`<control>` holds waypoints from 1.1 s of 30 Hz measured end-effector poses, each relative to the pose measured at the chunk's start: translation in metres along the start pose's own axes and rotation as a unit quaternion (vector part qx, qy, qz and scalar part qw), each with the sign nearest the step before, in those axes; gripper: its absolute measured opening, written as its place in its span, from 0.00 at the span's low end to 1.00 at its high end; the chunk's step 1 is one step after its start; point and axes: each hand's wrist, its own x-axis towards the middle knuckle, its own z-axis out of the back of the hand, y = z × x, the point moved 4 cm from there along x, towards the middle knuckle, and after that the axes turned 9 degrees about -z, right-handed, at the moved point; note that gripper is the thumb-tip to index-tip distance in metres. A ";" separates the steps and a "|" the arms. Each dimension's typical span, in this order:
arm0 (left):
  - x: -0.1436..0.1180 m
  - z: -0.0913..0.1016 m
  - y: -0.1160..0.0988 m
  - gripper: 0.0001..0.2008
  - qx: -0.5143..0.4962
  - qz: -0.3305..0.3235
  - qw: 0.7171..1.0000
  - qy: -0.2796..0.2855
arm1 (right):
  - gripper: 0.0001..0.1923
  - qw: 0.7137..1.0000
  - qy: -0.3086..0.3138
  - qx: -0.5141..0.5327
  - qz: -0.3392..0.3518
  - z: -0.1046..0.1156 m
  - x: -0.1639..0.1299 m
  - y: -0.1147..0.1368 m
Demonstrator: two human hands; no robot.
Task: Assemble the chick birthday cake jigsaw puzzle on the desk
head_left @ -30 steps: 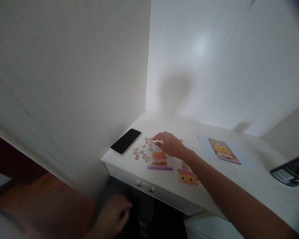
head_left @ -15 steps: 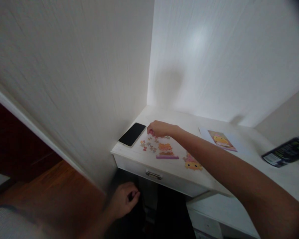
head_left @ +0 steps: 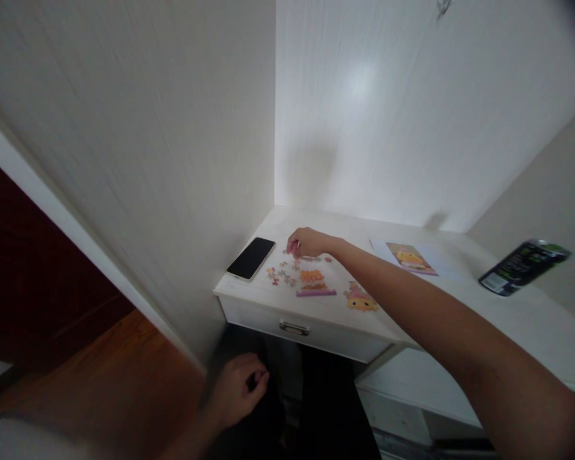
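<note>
My right hand (head_left: 307, 243) reaches over the desk with its fingertips pinched together among loose jigsaw pieces (head_left: 282, 275). A small jigsaw piece seems to be between the fingers, mostly hidden by them. Closer to the front edge lies a joined orange section with a purple strip (head_left: 316, 284). Right of it, below my forearm, is another joined section with a yellow face and pink top (head_left: 361, 299). My left hand (head_left: 243, 386) rests over my lap, below the drawer, fingers loosely curled in with nothing visible in them.
A phone (head_left: 252, 258) with a dark screen lies at the desk's left side, by the side panel. Behind my forearm is a printed reference picture (head_left: 411, 258) on white paper. A black and green pouch (head_left: 522, 267) stands at the right. The drawer has a metal handle (head_left: 294, 328).
The view has shifted slightly, so the desk items sit further left and the pouch shows more fully. My right hand stays over the loose pieces, its fingers slightly repositioned. My left hand holds still.
</note>
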 end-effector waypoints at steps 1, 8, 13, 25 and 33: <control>0.000 0.001 -0.002 0.10 0.003 -0.005 1.000 0.004 | 0.15 1.000 -0.015 0.014 -0.009 0.004 -0.007 -0.004; 0.036 0.021 -0.034 0.10 0.058 -0.159 0.984 -0.045 | 0.13 0.943 -0.054 0.283 -0.167 0.004 -0.084 -0.051; 0.106 0.035 -0.073 0.10 0.086 -0.255 0.959 -0.095 | 0.13 0.887 -0.060 0.413 -0.198 -0.018 -0.119 -0.063; 0.165 0.031 -0.083 0.22 0.121 -0.182 0.976 -0.012 | 0.06 0.887 0.055 0.417 -0.191 -0.028 -0.126 -0.050; 0.165 0.031 -0.083 0.23 0.110 -0.172 0.979 -0.002 | 0.12 0.953 0.139 0.228 -0.146 -0.018 -0.116 -0.043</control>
